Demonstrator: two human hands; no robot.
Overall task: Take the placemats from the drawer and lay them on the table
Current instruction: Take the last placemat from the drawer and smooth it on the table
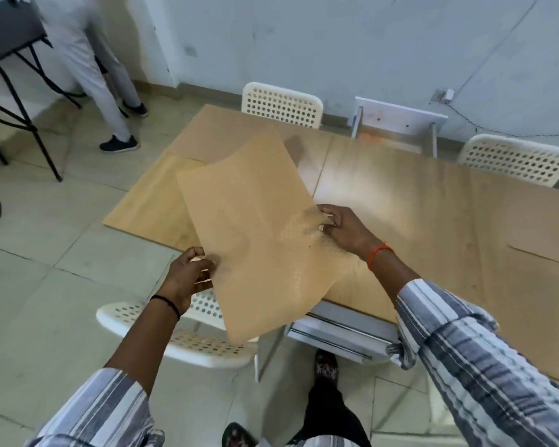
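The left hand [189,275] pinches the near-left edge of a tan placemat [259,233] while the right hand [342,229] pinches its right edge, the fingers of both partly hidden behind the sheet, which is blurred and held in the air over the near-left corner of the wooden worktop [400,201]. The placemat hangs tilted, its long axis running from the far side down toward the person, its low corner covering part of a white perforated chair [181,337]. Below the worktop edge an open drawer [333,333] shows only its white front and metal rails, the inside cut off from sight.
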